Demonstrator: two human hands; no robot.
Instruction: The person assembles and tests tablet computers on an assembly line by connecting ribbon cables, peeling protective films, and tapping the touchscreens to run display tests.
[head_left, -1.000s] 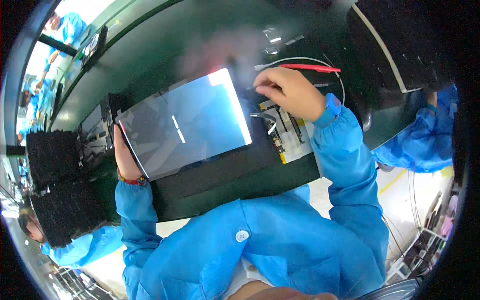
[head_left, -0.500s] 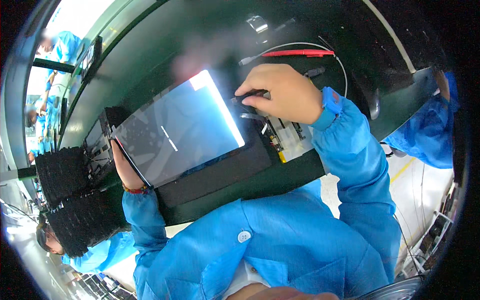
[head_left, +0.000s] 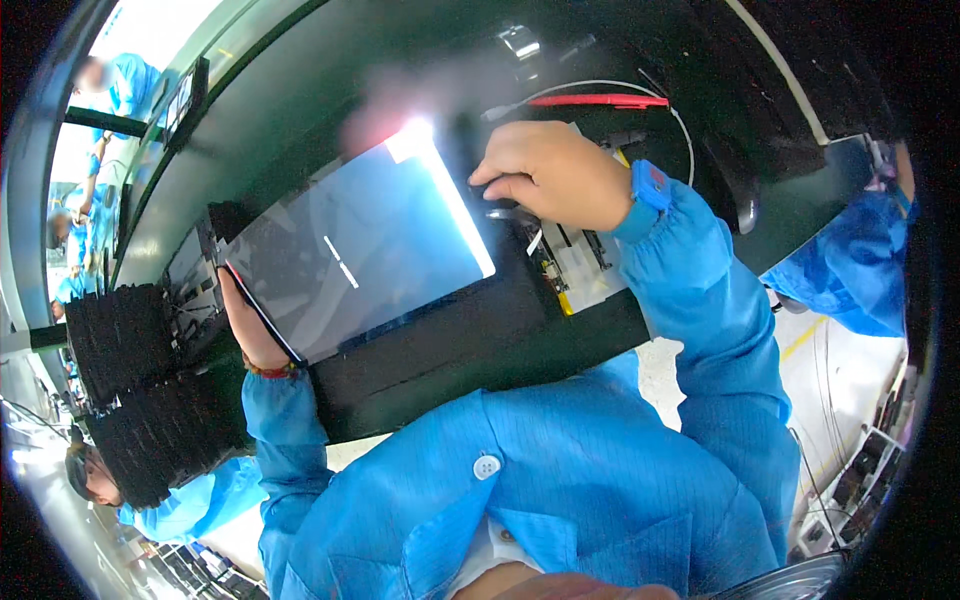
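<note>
A lit flat display panel (head_left: 400, 240) lies tilted before me, with a bright white strip along its right side. At its left edge is my left hand (head_left: 250, 325), closed on the panel; its fingers are hidden behind it. My right hand (head_left: 560, 177) hovers just off the panel's right edge, thumb and fingertips pinched together. Whatever sits in that pinch is too small and dark to make out. Beneath the right hand is an exposed circuit board assembly (head_left: 580, 270) with white and yellow parts. A dark foam pad (head_left: 440, 350) extends below the panel.
A red pen (head_left: 600, 101) and a white cable (head_left: 686, 140) lie beyond my right hand. To the right rests a dark computer mouse (head_left: 742, 205). Stacked black foam pieces (head_left: 120, 345) stand at the left. Other people in blue sit on both sides.
The panel has shifted slightly, its top right corner rising. My right hand has moved slightly up and left. The dark connector seen at its fingertips earlier is no longer plainly visible.
</note>
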